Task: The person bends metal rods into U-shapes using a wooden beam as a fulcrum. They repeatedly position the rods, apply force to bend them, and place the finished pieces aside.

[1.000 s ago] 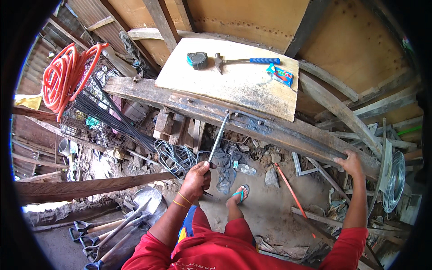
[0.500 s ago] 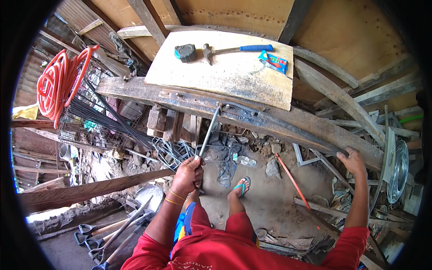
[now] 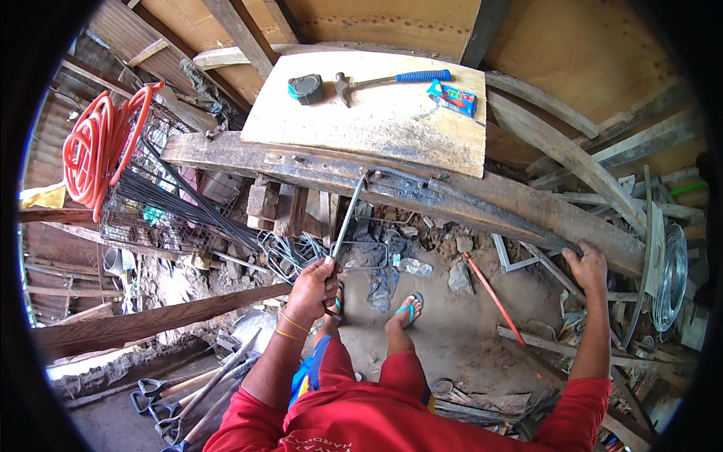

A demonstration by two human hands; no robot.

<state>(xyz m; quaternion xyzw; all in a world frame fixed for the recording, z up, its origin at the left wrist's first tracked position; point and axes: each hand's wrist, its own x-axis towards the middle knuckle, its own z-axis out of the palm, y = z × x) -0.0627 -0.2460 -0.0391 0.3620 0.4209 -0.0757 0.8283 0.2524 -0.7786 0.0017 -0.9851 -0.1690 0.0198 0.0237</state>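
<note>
Metal bar (image 3: 347, 219), straight, clamped in left fingers (image 3: 330, 283); dark rod (image 3: 514, 218), gripped by right fingers (image 3: 587, 253), along rough wooden beam (image 3: 211, 151).

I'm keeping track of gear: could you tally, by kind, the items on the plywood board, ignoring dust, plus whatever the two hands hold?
Tape measure: 1
Hammer: 1
Blue packet: 1
Grey metal bar, left hand: 1
Dark rod, right hand: 1
Total: 5
</note>
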